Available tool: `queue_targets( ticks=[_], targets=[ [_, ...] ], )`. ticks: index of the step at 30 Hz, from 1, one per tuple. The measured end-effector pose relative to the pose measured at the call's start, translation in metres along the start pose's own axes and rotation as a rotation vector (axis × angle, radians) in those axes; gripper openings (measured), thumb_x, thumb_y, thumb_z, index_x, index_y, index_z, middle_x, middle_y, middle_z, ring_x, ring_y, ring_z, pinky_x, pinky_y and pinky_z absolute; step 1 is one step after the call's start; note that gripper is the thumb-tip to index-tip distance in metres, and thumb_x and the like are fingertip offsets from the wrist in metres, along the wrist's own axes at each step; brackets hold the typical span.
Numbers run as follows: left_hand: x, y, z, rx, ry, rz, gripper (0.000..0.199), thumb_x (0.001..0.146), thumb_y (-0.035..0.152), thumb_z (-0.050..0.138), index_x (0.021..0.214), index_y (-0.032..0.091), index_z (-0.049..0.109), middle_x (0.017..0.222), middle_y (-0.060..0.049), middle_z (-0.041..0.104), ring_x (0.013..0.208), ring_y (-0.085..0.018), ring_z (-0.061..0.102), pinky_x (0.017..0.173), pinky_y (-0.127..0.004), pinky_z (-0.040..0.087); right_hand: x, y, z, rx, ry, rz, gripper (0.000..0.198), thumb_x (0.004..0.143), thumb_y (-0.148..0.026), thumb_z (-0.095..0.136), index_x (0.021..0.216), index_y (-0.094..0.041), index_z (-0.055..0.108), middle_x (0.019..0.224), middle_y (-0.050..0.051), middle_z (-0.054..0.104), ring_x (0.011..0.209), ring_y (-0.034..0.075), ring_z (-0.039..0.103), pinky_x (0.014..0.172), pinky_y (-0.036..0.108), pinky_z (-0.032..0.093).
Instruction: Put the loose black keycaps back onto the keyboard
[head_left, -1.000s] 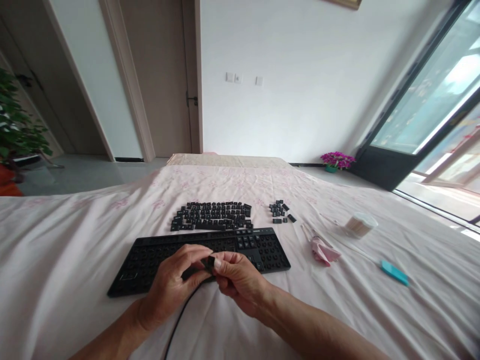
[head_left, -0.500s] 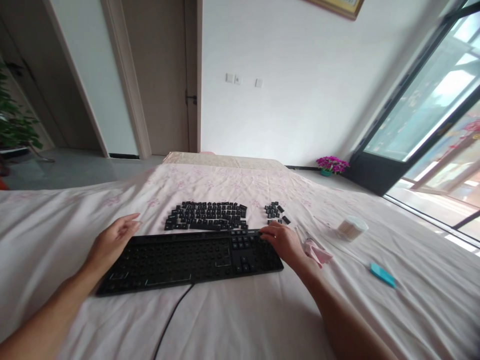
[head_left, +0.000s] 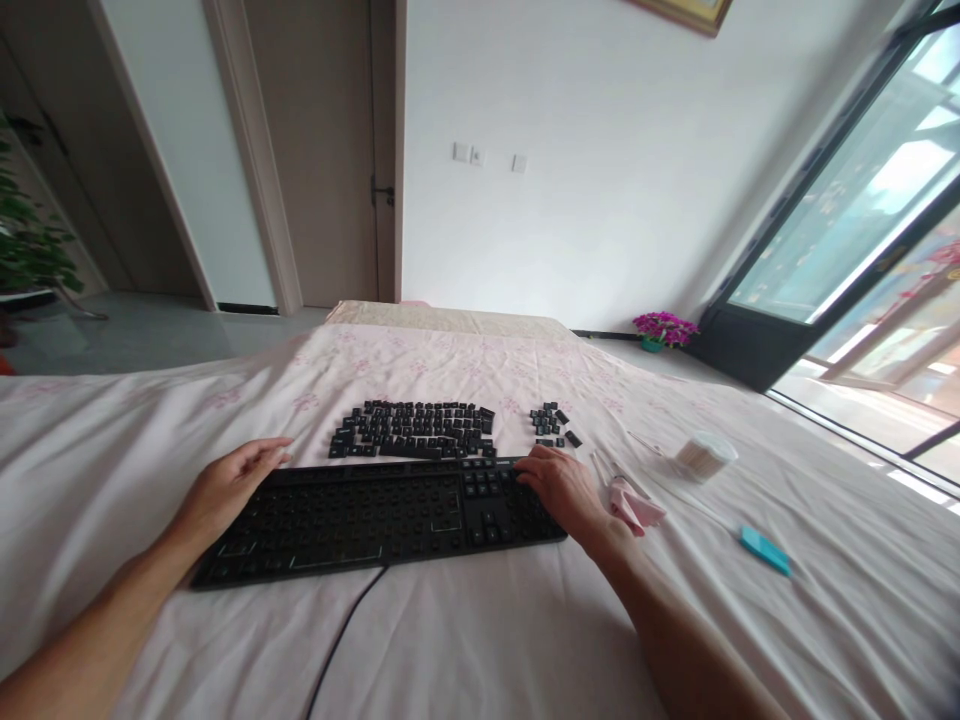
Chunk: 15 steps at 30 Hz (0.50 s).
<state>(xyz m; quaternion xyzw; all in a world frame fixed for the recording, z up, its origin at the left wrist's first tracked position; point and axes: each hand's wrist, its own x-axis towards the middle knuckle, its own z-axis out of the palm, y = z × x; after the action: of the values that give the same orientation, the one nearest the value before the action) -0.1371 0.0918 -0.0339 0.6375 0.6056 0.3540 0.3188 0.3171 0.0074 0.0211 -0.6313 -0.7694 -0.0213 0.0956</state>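
Observation:
A black keyboard (head_left: 337, 520) lies on the cloth in front of me, with most of its keycaps off; the arrow keys and the block above them are still in place. My left hand (head_left: 229, 490) rests at its upper left corner, fingers stretched out and holding nothing. Over the number pad, my right hand (head_left: 559, 485) has its fingers bent together and pointing down; whatever they grip is hidden. Loose black keycaps (head_left: 420, 428) lie in rows behind the keyboard. A smaller group of keycaps (head_left: 546, 420) sits beyond my right hand.
A crumpled pink cloth (head_left: 636, 508) lies right of my right hand. Farther right are a round tub of cotton swabs (head_left: 706, 456) and a turquoise flat object (head_left: 765, 550). The keyboard's cable (head_left: 345, 630) runs toward me over the pale bedsheet (head_left: 480, 640).
My right hand has shifted slightly down and left over the number pad, its fingers bending more. My left hand has moved a little to the right, its fingers closer together.

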Motion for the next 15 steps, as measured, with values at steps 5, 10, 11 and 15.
queue_targets(
  ticks=[5, 10, 11, 15],
  targets=[
    [-0.002, 0.006, -0.001, 0.073, 0.005, 0.025, 0.054, 0.084, 0.057, 0.047, 0.119, 0.018, 0.060, 0.101, -0.001, 0.073, 0.100, -0.021, 0.065, 0.084, -0.024, 0.048, 0.001, -0.001, 0.000, -0.020, -0.013, -0.027, 0.022, 0.093, -0.030, 0.048, 0.093, -0.025, 0.069, 0.089, 0.003, 0.062, 0.089, 0.016, 0.056, 0.073, 0.025, 0.035],
    [-0.002, 0.005, 0.001, 0.096, 0.014, 0.045, 0.051, 0.084, 0.055, 0.047, 0.117, 0.019, 0.062, 0.100, 0.000, 0.073, 0.100, -0.021, 0.065, 0.083, -0.023, 0.048, 0.004, -0.004, -0.001, -0.076, -0.037, -0.070, 0.024, 0.093, -0.030, 0.047, 0.086, -0.022, 0.068, 0.086, 0.003, 0.061, 0.084, 0.016, 0.054, 0.072, 0.026, 0.033],
    [-0.001, 0.003, 0.001, 0.096, 0.016, 0.042, 0.051, 0.084, 0.055, 0.047, 0.117, 0.019, 0.062, 0.100, 0.000, 0.073, 0.099, -0.020, 0.065, 0.082, -0.023, 0.048, 0.005, -0.004, -0.001, -0.088, -0.037, -0.072, 0.024, 0.093, -0.030, 0.047, 0.084, -0.022, 0.068, 0.086, 0.003, 0.061, 0.083, 0.016, 0.054, 0.071, 0.027, 0.033],
    [0.004, -0.005, 0.002, 0.119, 0.034, 0.044, 0.051, 0.081, 0.056, 0.048, 0.114, 0.021, 0.065, 0.099, -0.002, 0.074, 0.095, -0.020, 0.066, 0.078, -0.022, 0.050, 0.008, -0.006, -0.006, -0.114, -0.068, -0.102, 0.025, 0.093, -0.027, 0.047, 0.080, -0.020, 0.067, 0.084, 0.003, 0.061, 0.080, 0.015, 0.054, 0.070, 0.027, 0.033]
  ],
)
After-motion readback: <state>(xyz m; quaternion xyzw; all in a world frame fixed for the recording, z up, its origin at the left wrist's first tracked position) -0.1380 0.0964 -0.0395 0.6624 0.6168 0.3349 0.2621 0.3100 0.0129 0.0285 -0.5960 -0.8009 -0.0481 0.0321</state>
